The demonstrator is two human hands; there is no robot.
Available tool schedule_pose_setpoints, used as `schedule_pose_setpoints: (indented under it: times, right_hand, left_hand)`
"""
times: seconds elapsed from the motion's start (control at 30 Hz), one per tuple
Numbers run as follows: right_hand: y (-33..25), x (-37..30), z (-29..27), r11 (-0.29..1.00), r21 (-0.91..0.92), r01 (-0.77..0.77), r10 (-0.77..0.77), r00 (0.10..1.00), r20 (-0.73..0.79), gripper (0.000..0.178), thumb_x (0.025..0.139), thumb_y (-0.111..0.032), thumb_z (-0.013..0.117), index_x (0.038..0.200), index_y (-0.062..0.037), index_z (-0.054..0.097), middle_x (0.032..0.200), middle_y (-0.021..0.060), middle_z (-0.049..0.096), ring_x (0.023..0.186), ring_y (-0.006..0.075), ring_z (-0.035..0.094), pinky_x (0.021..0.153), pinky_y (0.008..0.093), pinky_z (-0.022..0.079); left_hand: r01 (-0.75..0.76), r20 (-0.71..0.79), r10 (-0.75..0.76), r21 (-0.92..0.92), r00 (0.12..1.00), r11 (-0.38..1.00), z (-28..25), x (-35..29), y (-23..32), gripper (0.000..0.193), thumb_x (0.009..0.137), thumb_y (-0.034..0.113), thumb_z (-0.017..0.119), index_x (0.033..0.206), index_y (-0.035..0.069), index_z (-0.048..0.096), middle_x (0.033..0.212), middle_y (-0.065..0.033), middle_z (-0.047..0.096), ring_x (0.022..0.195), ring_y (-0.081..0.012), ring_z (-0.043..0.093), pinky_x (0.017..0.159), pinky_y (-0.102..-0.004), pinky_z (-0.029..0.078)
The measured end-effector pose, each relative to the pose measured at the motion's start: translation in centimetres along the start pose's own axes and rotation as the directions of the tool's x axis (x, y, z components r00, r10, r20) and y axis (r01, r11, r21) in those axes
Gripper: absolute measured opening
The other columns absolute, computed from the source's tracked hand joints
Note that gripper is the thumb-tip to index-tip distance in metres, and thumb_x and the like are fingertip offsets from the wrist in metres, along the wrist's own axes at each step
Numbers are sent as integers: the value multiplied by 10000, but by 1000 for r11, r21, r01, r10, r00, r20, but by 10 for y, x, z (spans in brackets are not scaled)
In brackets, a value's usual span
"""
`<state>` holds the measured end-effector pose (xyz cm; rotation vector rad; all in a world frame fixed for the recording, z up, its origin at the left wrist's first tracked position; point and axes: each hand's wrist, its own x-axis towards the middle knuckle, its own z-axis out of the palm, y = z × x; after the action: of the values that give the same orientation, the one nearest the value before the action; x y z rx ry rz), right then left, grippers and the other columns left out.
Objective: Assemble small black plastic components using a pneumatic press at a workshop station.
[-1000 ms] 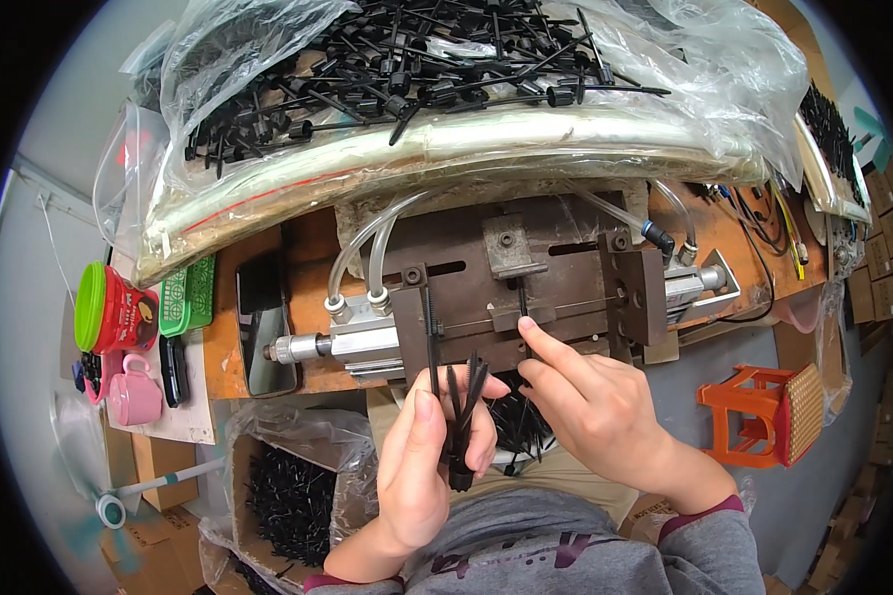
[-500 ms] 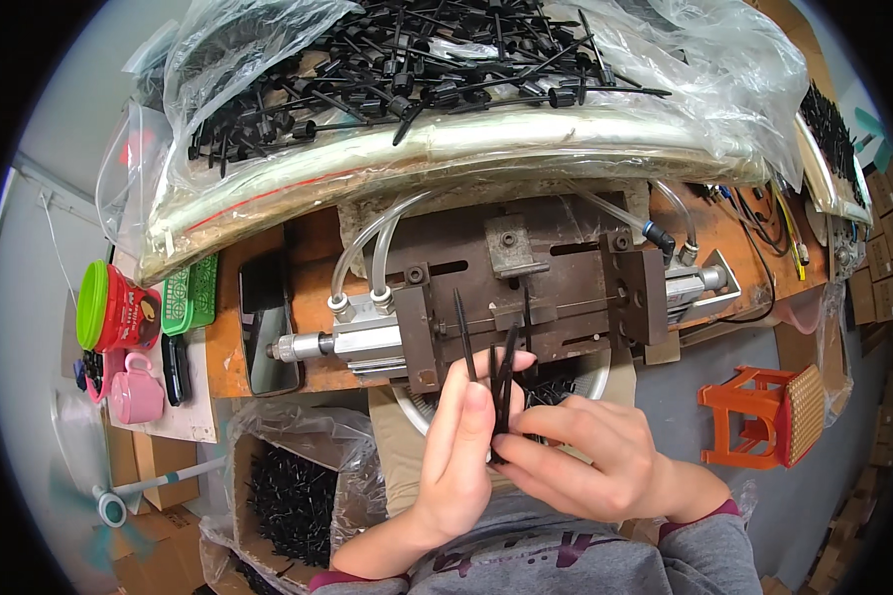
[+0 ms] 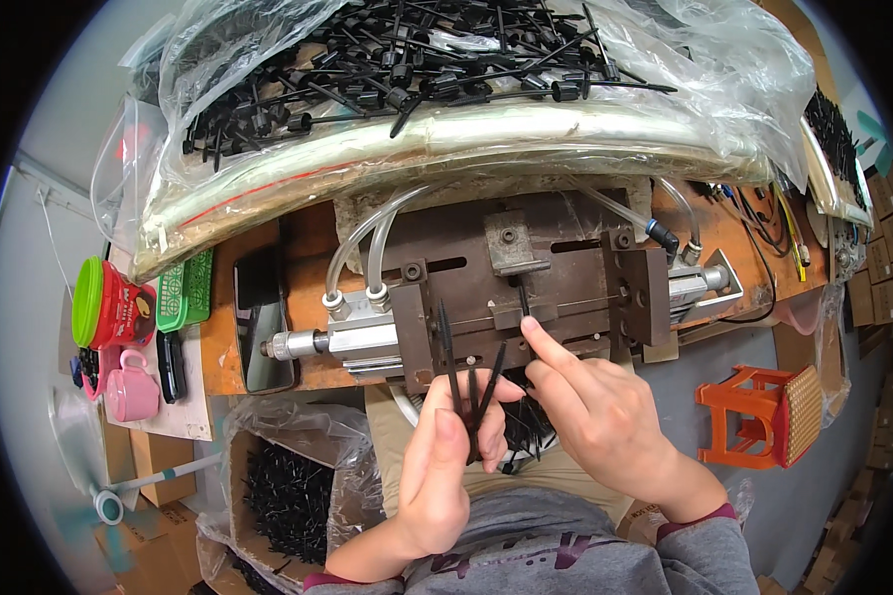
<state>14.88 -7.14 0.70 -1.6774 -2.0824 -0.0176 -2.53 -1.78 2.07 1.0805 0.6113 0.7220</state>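
Evidently, we are facing plenty more: a broad heap of black stemmed parts (image 3: 401,75) is lying beyond the brown metal fixture (image 3: 571,283), and further black pieces (image 3: 283,506) are filling the cardboard box (image 3: 313,439) below left. Our left hand (image 3: 435,476) is holding a small bunch of stems (image 3: 449,347) in a narrow grip — seemingly waiting their turn. Our right hand (image 3: 605,421) is resting its index fingertip on a single black stem (image 3: 525,296), lying at the small block (image 3: 507,319) — the only one we are seeing in place. Whether the thumb is pinching it, we cannot tell.
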Motion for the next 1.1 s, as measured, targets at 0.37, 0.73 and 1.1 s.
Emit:
schedule_pose_setpoints:
  times: [0.37, 0.73, 1.1]
  right_hand:
    - [-9, 3, -14, 897, 431, 95, 12, 971, -239, 314, 730, -74, 801, 1013, 1, 687, 918, 93, 658, 651, 181, 666, 550, 293, 540]
    - [-7, -5, -13, 940, 331, 84, 48, 928, -370, 287, 691, 4, 761, 967, 43, 694, 1121, 165, 639, 845, 261, 687, 642, 345, 577]
    - [3, 7, 7, 1000, -19, -4, 3, 1000, -14, 195, 746, -94, 643, 922, -9, 630, 1258, 200, 640, 712, 150, 665, 626, 280, 521]
  left_hand:
    - [18, -2, -18, 136, 1000, 991, -5, -1, -7, 800, 1017, 668, 206, 1299, -32, 470, 831, -1, 432, 726, -96, 388, 670, -243, 355]
    - [131, 56, -161, 352, 985, 927, -6, -3, -15, 957, 941, 788, 113, 1312, -9, 490, 871, 13, 444, 760, -83, 417, 647, -241, 357]
    - [48, 4, -49, 123, 999, 991, -4, -2, 0, 952, 958, 769, 110, 1325, -41, 449, 843, -5, 395, 727, -110, 374, 681, -255, 365]
